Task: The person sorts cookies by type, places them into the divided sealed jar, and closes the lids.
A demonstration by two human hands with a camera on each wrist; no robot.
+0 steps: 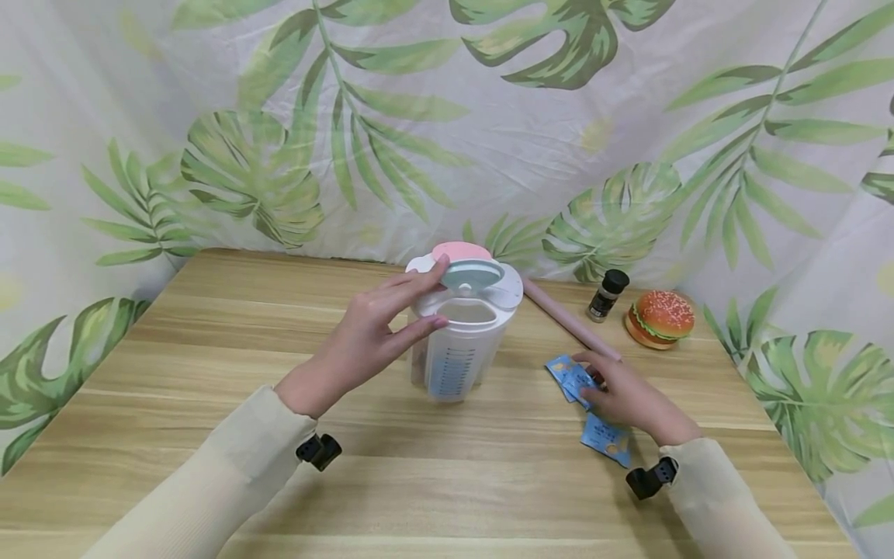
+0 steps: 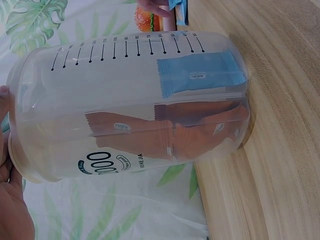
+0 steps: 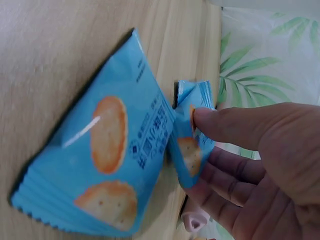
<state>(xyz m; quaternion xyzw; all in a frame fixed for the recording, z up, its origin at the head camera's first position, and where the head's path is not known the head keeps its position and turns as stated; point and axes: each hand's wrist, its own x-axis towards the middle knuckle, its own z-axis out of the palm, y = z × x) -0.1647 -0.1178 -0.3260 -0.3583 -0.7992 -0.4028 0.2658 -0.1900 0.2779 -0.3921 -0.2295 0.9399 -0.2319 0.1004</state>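
A clear storage container (image 1: 454,365) with a white top stands mid-table, its green flap lid (image 1: 473,273) raised above an opening. At the lid's left edge my left hand (image 1: 370,326) touches it with extended fingers, the thumb by the opening's rim. Through the wall in the left wrist view, a blue packet (image 2: 200,74) and several orange-brown packets (image 2: 132,132) lie in separate compartments. My right hand (image 1: 625,392) pinches a blue cracker packet (image 3: 187,145) between thumb and fingers, low over the table. Another blue packet (image 3: 115,145) lies nearer the wrist; one more (image 1: 559,365) lies beyond.
A pink rod-like thing (image 1: 569,318) lies behind the packets. A black-capped seasoning jar (image 1: 608,295) and a toy hamburger (image 1: 660,318) stand at the back right. A leaf-print cloth (image 1: 391,116) hangs behind the wooden table (image 1: 230,334).
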